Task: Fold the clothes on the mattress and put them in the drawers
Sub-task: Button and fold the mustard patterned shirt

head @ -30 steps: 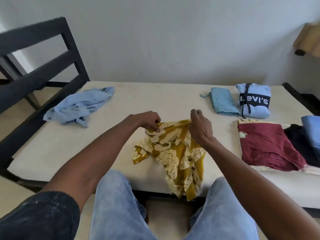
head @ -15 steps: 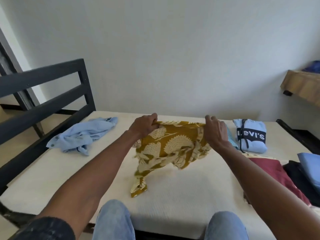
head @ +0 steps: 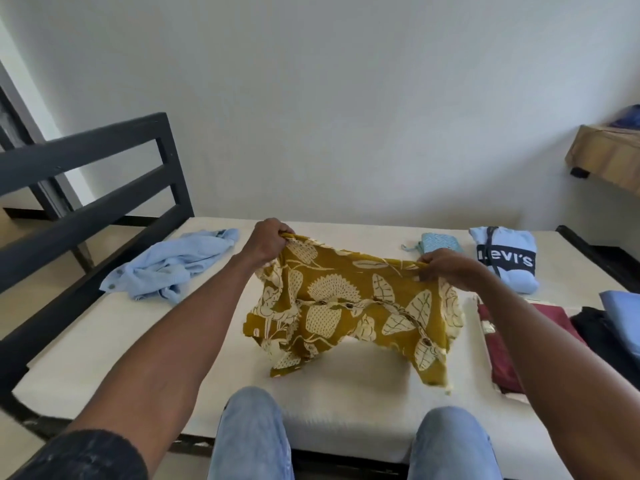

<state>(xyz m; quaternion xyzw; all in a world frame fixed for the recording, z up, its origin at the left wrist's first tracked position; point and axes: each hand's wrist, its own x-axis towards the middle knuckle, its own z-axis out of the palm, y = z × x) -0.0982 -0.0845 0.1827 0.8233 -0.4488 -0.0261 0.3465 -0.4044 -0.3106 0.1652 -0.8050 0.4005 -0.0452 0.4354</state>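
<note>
Near edge: knees in jeans [head: 249, 434] at the foot of the mattress [head: 86, 341]. Mustard leaf-print shirt [head: 346, 306] hangs in the air over mid-mattress, held by its top edge, lower hem just above or brushing the surface, can't tell which. Left hand [head: 268, 242] pinches one top corner, fingers curled round the cloth; right hand [head: 446, 266] pinches the other, same grip. Top edge runs left-right between the hands, slightly tilted, left end farther and higher. Button placket runs across the hanging panel, so the shirt looks sideways or twisted.

Likely next: lay it flat. Bare mattress lies straight below and toward the knees, both hands about equally placed to lower it.

Farther: crumpled light blue shirt [head: 173, 265] left, unfolded. Right: maroon garment [head: 512, 341], folded Levi's hoodie [head: 505, 261], small teal folded piece [head: 440, 242].
</note>
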